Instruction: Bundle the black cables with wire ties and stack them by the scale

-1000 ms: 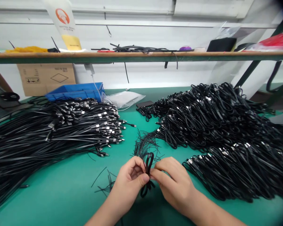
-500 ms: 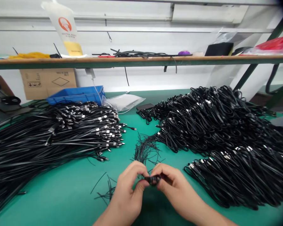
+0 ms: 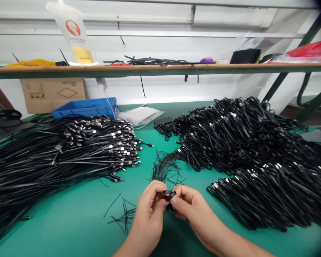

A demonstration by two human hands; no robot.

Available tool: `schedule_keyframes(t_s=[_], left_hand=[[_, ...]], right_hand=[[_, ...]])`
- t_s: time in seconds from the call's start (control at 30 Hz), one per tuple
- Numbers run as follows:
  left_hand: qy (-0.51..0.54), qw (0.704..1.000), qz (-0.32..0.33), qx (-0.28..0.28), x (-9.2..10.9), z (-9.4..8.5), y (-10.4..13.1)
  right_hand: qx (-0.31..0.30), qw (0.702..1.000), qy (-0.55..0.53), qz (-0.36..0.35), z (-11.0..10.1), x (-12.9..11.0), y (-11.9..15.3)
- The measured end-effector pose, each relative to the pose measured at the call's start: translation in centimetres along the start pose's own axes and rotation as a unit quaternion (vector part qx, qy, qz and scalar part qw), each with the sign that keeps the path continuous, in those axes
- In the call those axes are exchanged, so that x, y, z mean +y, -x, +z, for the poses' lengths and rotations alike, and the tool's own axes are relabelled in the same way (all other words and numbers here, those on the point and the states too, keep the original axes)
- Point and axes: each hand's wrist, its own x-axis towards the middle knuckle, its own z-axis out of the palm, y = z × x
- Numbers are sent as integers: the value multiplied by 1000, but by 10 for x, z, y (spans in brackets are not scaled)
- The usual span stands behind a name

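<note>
Close together at the lower middle, both hands pinch one looped black cable. My left hand grips its left side between thumb and fingers. On the right side, my right hand is closed on the same cable, and the part below the fingers is mostly hidden. Just beyond the hands lies a bunch of thin black ties. More loose ties lie left of my left hand.
Straight black cables with metal plugs are heaped on the left. Bundled cables are piled on the right. Behind are a blue tray, a plastic bag, a cardboard box and a shelf across the back.
The cable between my fingers has turned, and its loop now shows above the fingertips. My right hand has shifted slightly left, closer to my left hand.
</note>
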Motion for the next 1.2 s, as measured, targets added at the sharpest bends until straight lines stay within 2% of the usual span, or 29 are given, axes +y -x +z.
schedule_keyframes(t_s=[0.07,0.13,0.17,0.23,0.33,0.43,0.5,0.63,0.8,0.9,0.97,1.03,1.13,1.17,1.2], left_hand=[[-22,999,29,-4,-2,1,0],[-36,998,49,-9,-4,1,-1],[-38,998,50,-7,-5,1,-2],[-27,999,31,-1,-6,1,-2],[14,1000,-13,17,-9,2,-1],[32,999,-25,27,-10,3,-1],[29,999,-20,14,-8,2,-1],[55,996,-47,-44,-4,-4,-5],[159,967,-168,-110,-10,-12,-9],[173,936,-257,-167,-15,-13,-8],[199,920,-287,-180,-14,-12,-6],[247,917,-265,-165,-9,-9,-5],[276,933,-193,-128,-1,-9,-9],[242,949,-164,-114,0,-12,-12],[160,975,-129,-90,1,-17,-15]], right_hand=[[-14,988,-118,98,3,-2,-2],[-20,984,-135,118,1,-2,-3],[-19,989,-108,99,0,-1,-3],[-4,1000,-12,9,-3,2,-3],[44,984,110,-133,-4,10,-3],[72,976,124,-162,-3,19,-5],[73,976,116,-166,-5,21,-7],[17,961,196,-193,-16,15,-12],[-88,939,291,-162,-24,-4,-14],[-137,926,304,-178,-21,-8,-11],[-153,934,257,-193,-18,-5,-9],[-151,956,159,-194,-17,1,-8],[-103,976,32,-187,-22,11,-12],[-75,978,16,-192,-24,12,-14],[-45,979,12,-197,-28,13,-16]])
